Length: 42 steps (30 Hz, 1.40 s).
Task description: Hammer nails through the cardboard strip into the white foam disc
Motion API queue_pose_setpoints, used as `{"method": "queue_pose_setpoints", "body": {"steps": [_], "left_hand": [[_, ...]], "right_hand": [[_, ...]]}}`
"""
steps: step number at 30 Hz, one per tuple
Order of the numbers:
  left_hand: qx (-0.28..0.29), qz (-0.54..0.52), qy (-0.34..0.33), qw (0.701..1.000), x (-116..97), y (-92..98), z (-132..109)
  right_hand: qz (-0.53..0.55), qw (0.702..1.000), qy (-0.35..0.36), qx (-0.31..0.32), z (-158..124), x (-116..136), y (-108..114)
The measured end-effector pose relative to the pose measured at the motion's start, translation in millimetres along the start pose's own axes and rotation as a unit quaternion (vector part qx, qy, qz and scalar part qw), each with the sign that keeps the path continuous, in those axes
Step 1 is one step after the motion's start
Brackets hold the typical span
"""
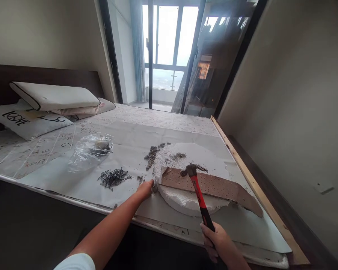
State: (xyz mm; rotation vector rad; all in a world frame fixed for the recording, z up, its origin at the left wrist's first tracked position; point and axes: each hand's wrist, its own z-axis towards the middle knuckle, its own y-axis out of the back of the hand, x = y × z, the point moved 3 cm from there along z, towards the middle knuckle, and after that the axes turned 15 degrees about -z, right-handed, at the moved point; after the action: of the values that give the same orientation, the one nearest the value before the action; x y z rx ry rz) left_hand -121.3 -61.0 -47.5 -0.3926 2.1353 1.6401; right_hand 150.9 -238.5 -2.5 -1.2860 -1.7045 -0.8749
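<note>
My right hand (214, 240) is wrapped round the black grip of a red-and-black claw hammer (198, 193). The hammer's metal head is over a brown strip with rows of small holes (214, 185), which lies across a round white foam slab (183, 200). At the slab's left edge is my left hand (146, 189), its fingers closed near a small grey lump; whether they grip it is hard to make out. Grey crumbs (151, 154) lie along the slab's upper left edge, and a patch of grit (179, 155) is on top of it.
A pile of nails (114, 177) and a clear plastic bag (91, 150) with something grey inside lie on the sheet-covered bed. Pillows (56, 96) rest by the headboard. A wooden rail (250, 176) runs along the right edge, beside the wall.
</note>
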Motion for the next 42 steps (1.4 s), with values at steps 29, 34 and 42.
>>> {"method": "queue_pose_setpoints", "body": {"steps": [29, 34, 42], "left_hand": [[-0.135, -0.398, -0.151, 0.895, -120, 51.2, -16], [-0.124, -0.335, -0.164, 0.92, -143, 23.2, -4], [-0.14, -0.314, -0.168, 0.924, -145, 13.4, 6]], "right_hand": [[0.042, 0.999, 0.019, 0.021, -2, 24, 17], [0.046, 0.998, 0.025, 0.023, -4, 19, 24], [0.063, 0.998, 0.017, 0.004, -10, 16, 33]]}}
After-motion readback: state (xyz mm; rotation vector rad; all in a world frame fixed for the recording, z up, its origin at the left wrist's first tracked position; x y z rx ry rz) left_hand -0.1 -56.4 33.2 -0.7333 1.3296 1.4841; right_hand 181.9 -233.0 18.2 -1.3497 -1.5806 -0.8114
